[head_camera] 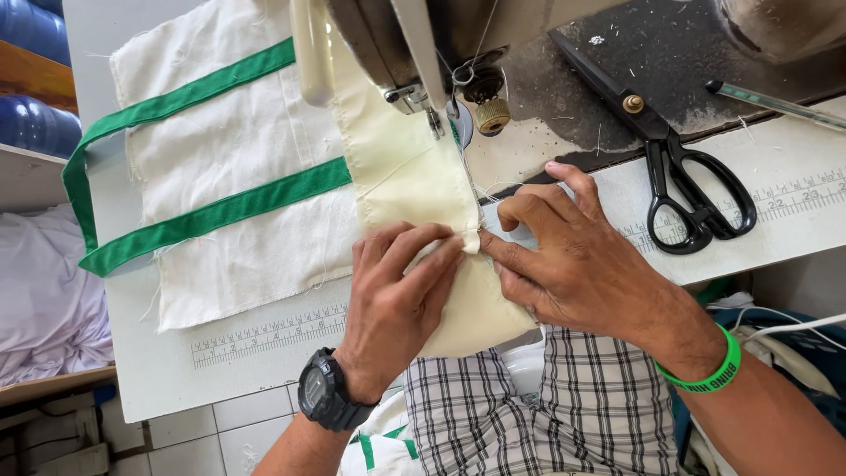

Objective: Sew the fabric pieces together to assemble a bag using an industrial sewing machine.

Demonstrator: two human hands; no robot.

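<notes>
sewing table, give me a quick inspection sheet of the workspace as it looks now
surface: white sewing table with printed ruler scales along its front edge
job's things: cream fabric strip running under the sewing machine; white cloth panel with green strap lying to the left
clutter: black scissors and a pen-like tool to the right of the machine
hands: left hand and right hand both press the cream strip's edge; watch on left wrist, green band on right
cables: white cable at lower right
surroundings: blue drums at upper left, tiled floor below
</notes>
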